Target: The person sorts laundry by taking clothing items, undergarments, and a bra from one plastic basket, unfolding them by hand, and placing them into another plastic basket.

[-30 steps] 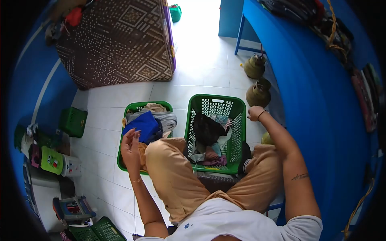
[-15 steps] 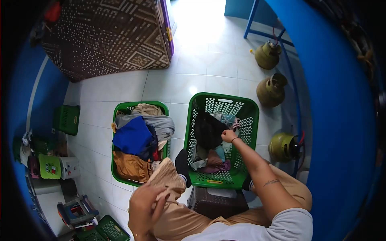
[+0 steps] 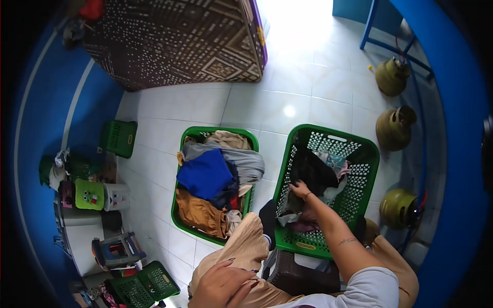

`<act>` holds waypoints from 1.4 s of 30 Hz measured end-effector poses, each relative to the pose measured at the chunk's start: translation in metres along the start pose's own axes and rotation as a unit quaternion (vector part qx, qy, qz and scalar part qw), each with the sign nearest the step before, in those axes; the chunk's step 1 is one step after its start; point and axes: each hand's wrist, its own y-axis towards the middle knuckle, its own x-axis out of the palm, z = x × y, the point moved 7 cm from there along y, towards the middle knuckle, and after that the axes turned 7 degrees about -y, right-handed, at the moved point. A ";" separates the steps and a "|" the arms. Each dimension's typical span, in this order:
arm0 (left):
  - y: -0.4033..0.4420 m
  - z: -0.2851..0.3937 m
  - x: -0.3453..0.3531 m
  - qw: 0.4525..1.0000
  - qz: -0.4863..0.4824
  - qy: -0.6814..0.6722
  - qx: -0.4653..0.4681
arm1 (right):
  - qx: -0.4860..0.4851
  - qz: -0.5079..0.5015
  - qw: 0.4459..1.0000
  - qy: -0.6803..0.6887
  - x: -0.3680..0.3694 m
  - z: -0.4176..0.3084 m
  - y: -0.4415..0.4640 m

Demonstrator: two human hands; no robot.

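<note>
The right hand (image 3: 299, 189) reaches into crumpled black cloth (image 3: 314, 167) inside the rightmost green perforated plastic basket (image 3: 371, 165) (grip unclear), seemingly sorting, where lifting calls for a firm pinch; the left hand (image 3: 222, 283), fingers loosely parted, holds nothing visible.

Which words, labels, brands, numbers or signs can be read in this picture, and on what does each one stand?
No text can be read with certainty.
Dark mark on the right forearm: too small to read.
Yellow patch on the right-hand green basket: no readable letters.
White container: small coloured marks, unreadable.
Yellow marks on the purple edge, top: blurred.
</note>
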 end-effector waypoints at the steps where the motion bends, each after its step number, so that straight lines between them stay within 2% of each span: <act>1: 0.000 0.002 0.000 1.000 -0.003 0.006 0.006 | -0.004 0.005 1.000 -0.003 -0.011 -0.007 -0.005; 3: -0.001 0.006 0.002 1.000 -0.008 0.012 0.023 | -0.032 -0.005 0.996 0.081 -0.045 -0.018 -0.029; 6: -0.011 0.007 0.000 0.998 0.026 -0.017 0.046 | -0.053 -0.038 0.996 0.062 -0.113 -0.037 -0.071; 12: -0.021 0.023 -0.002 0.987 0.073 -0.090 0.107 | -0.103 -0.147 0.983 0.033 -0.264 -0.130 -0.165; 15: -0.021 0.034 -0.002 0.983 0.081 -0.092 0.135 | -0.132 -0.204 0.970 0.021 -0.306 -0.173 -0.239; 16: -0.018 0.036 -0.003 0.981 0.085 -0.092 0.146 | -0.135 -0.193 0.972 0.017 -0.323 -0.188 -0.262; 18: -0.004 0.037 0.001 0.985 0.040 -0.068 0.155 | -0.261 -0.204 0.941 -0.064 -0.344 -0.234 -0.317; 20: 0.018 0.036 0.005 0.967 0.061 0.044 0.242 | -0.345 -0.155 0.919 -0.112 -0.367 -0.272 -0.371; 21: 0.034 0.037 0.011 0.967 0.027 0.062 0.244 | -0.347 -0.146 0.919 -0.116 -0.378 -0.287 -0.395; 23: 0.057 0.058 0.015 0.952 0.052 0.050 0.296 | -0.346 -0.113 0.917 -0.164 -0.396 -0.313 -0.436; 25: 0.072 0.084 0.020 0.906 0.149 0.128 0.376 | -0.352 -0.073 0.918 -0.169 -0.409 -0.330 -0.464; 26: 0.081 0.094 0.020 0.901 0.152 0.132 0.384 | -0.356 -0.043 0.918 -0.171 -0.416 -0.338 -0.476; 27: 0.095 0.099 0.027 0.936 0.018 -0.008 0.352 | -0.359 -0.012 0.917 -0.173 -0.422 -0.344 -0.488; 28: 0.104 0.103 0.037 0.933 -0.118 -0.145 0.306 | -0.363 0.019 0.915 -0.175 -0.429 -0.349 -0.496; 29: 0.106 0.109 0.036 0.932 -0.116 -0.137 0.315 | -0.366 0.029 0.913 -0.178 -0.430 -0.351 -0.502; 31: 0.118 0.111 0.025 0.942 -0.042 -0.201 0.265 | -0.404 0.279 0.855 -0.166 -0.451 -0.353 -0.520; 33: 0.126 0.106 0.017 0.939 0.033 -0.270 0.211 | -0.418 0.505 0.741 -0.143 -0.458 -0.344 -0.544; 34: 0.129 0.105 0.018 0.938 0.035 -0.268 0.216 | -0.424 0.508 0.742 -0.113 -0.450 -0.338 -0.542; 35: 0.135 0.099 0.020 0.925 0.029 -0.327 0.193 | -0.430 0.508 0.742 -0.082 -0.440 -0.332 -0.539; 36: 0.141 0.090 0.023 0.907 0.022 -0.385 0.168 | -0.420 0.460 0.779 -0.064 -0.424 -0.329 -0.529; 38: 0.154 0.070 0.027 0.862 0.008 -0.493 0.117 | -0.478 0.432 0.751 -0.144 -0.384 -0.331 -0.520; 40: 0.167 0.052 0.029 0.805 -0.007 -0.590 0.065 | -0.488 0.433 0.708 -0.269 -0.356 -0.330 -0.503; 42: 0.175 0.035 0.032 0.734 -0.025 -0.679 0.006 | -0.470 0.442 0.694 -0.320 -0.338 -0.313 -0.475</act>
